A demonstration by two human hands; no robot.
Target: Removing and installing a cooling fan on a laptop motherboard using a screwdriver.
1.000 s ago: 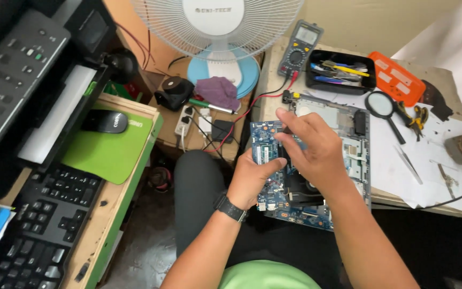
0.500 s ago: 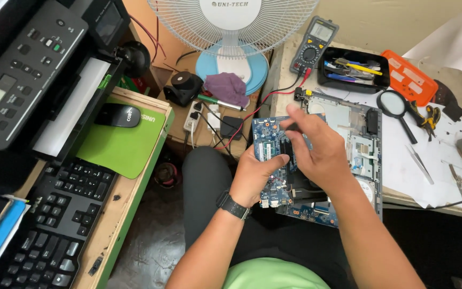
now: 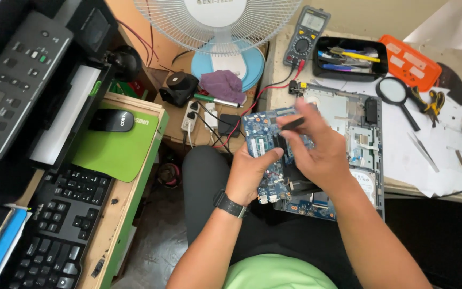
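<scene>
board [image 3: 263, 144] now higher (blue, component-studded)

My left hand [image 3: 252, 174] grips a glossy blue circuit board [image 3: 266, 155], its metal parts glinting, while at ten o'clock lie a matt green cloth pad [image 3: 116, 147] on rough bare wood [image 3: 124, 214] and, at two o'clock, white paper [image 3: 434, 155] and a shiny black plastic tray [image 3: 348, 67].

Your left hand [image 3: 251, 172] is cupped palm-up, thumb hooked forward, wrist banded by a black watch. Your right hand [image 3: 319, 155] arches beside it, fingers [image 3: 301, 113] pinched at the tips; both forearms are bare.
</scene>
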